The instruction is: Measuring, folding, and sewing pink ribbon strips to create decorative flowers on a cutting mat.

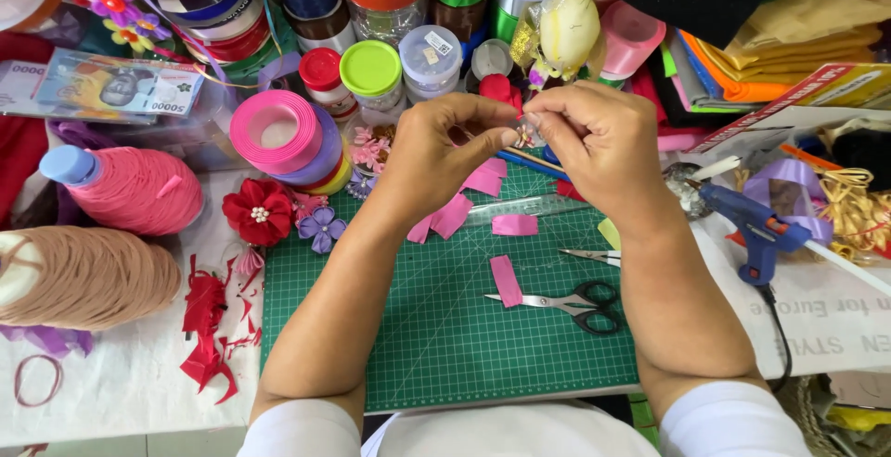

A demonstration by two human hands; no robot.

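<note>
- Your fingers (506, 134) of both hands meet at 12 o'clock over the mat, tips pressed together on a tiny bead-like piece (529, 132); it is too small to tell exactly what it is.
- Your left hand (436, 155) pinches it from the 9 o'clock side, thumb and forefinger closed on it.
- Your right hand (599, 141) pinches it from the 3 o'clock side, its other fingers curled in.
- Both hands are raised above the green cutting mat (418, 327), which lies on the desk (121, 392).
- Pink ribbon pieces (506, 279) lie on the mat below your hands, toward 6 o'clock; more sit just under your left hand.
- Black-handled scissors (571, 302) lie shut on the mat at 5 o'clock from your hands, the blade tip touching one pink piece.
- A blue glue gun (756, 230) rests at 3 o'clock, off the mat's right edge.
- A red fabric flower (258, 211) and a small purple flower (322, 228) lie at 9 o'clock, by the mat's left edge.
- A pink ribbon roll (277, 132) sits at 10 o'clock, a pink thread cone (135, 188) farther left and a beige cone (83, 276) below that.
- Jars and ribbon spools (371, 72) crowd the desk at 11 to 12 o'clock.
</note>
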